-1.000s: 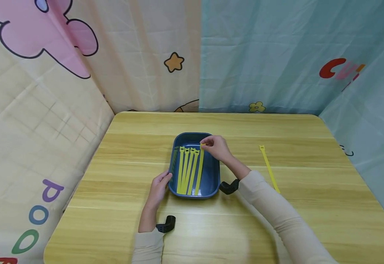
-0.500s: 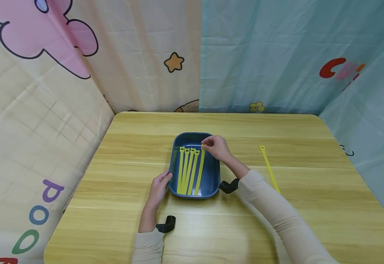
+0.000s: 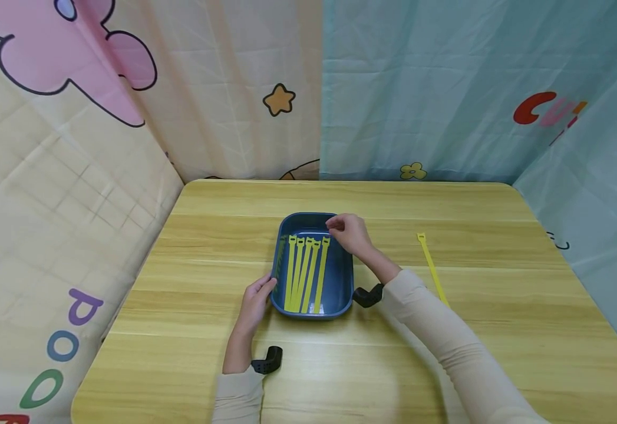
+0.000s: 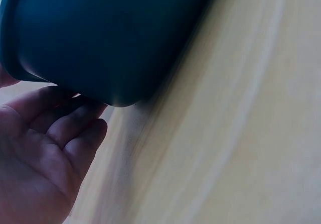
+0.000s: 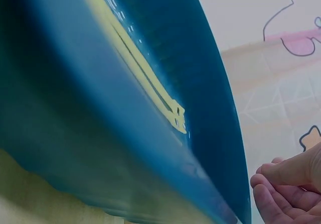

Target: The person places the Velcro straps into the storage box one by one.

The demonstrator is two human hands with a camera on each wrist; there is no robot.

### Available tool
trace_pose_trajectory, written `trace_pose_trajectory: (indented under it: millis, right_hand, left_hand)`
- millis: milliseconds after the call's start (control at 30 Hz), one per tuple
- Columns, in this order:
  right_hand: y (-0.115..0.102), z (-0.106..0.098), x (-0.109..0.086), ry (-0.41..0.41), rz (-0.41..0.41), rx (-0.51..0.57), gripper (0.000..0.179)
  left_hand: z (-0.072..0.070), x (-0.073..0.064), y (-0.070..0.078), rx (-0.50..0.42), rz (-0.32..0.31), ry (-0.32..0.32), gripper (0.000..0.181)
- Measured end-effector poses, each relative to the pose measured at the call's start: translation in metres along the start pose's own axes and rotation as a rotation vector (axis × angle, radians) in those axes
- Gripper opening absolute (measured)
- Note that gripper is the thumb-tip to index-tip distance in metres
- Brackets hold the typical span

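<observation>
A dark blue tray (image 3: 312, 315) sits mid-table with several yellow cable ties (image 3: 307, 277) lying lengthwise inside, slotted heads at the far end. My left hand (image 3: 256, 301) grips the tray's left rim, thumb on top; in the left wrist view its fingers (image 4: 75, 126) are against the outer wall. Over the tray's far right corner hovers my right hand (image 3: 349, 234), fingers loosely bent and nothing between them. The rightmost cable tie (image 3: 321, 275) lies just below its fingertips. In the right wrist view the hand (image 5: 288, 191) is beside the tray's rim.
A single yellow cable tie (image 3: 432, 268) lies on the wooden table (image 3: 510, 330) to the right, its near end close to the right sleeve (image 3: 457, 347). Printed curtains (image 3: 419, 88) enclose the back and sides. Black cameras are strapped to both wrists.
My right hand has let go of the rightmost cable tie, which now lies in the tray, and has risen slightly away from it. My left hand stays on the rim.
</observation>
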State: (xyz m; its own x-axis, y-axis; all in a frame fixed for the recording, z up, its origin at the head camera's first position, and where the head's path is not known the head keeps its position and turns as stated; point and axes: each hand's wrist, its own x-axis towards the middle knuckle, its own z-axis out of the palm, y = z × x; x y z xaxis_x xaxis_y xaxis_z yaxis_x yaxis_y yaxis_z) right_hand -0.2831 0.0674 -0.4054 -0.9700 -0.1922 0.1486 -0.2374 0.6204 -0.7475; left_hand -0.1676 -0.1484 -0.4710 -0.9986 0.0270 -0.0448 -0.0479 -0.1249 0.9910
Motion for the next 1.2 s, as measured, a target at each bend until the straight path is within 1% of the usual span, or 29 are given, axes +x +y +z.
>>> trace_pose_trajectory:
  millis: [167, 333, 400, 733, 900, 1133, 1200]
  right_hand:
    - [0.001, -0.003, -0.001, 0.0, -0.011, 0.007, 0.015]
    - [0.005, -0.009, -0.004, 0.02, -0.043, 0.019, 0.015]
    - [0.006, -0.013, -0.005, 0.037, -0.055, 0.016, 0.015]
    - [0.023, -0.035, -0.006, 0.095, -0.072, 0.003, 0.015]
    - [0.034, -0.045, -0.007, 0.104, -0.056, -0.008, 0.015]
    - [0.056, -0.063, -0.014, 0.103, -0.017, -0.035, 0.014]
    - [0.063, -0.068, -0.016, 0.098, -0.001, -0.037, 0.015]
  left_hand:
    - [0.001, 0.0, 0.003, -0.007, -0.011, -0.014, 0.044]
    - [0.002, 0.0, 0.003, -0.012, 0.0, -0.022, 0.044]
    - [0.001, 0.001, 0.0, -0.015, 0.011, -0.024, 0.045]
    - [0.002, 0.0, 0.0, -0.008, -0.003, 0.003, 0.045]
    - [0.001, 0.0, -0.001, 0.015, -0.021, 0.02, 0.045]
    - [0.0, 0.0, -0.002, 0.033, -0.001, 0.019, 0.046]
    - [0.0, 0.0, -0.001, 0.031, -0.006, 0.021, 0.046]
